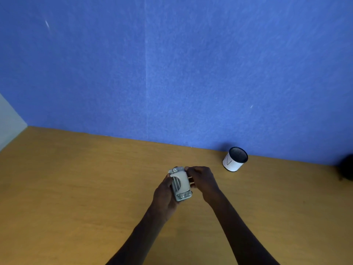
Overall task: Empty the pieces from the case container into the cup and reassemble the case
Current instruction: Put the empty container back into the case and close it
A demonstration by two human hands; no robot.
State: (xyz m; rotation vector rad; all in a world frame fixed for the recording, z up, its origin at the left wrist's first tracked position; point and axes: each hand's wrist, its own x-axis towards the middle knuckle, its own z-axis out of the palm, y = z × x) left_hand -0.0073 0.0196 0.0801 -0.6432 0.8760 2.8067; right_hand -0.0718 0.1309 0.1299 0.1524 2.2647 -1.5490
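Note:
A small grey and white case (180,184), oblong with metal screws at both ends, is held above the wooden table (76,188) at the centre of the view. My left hand (164,194) wraps its left side and underside. Against the case's right side and far end, the fingers of my right hand (202,180) are closed. Whether the case is open is not visible. The cup (235,159), white with a black mesh inside and a black mark on its label, stands upright to the far right near the wall, well apart from both hands.
A blue felt wall (172,73) rises along the table's far edge. A dark round object (346,167) sits at the right border of the view. A pale wall (9,123) edges the table at the far left.

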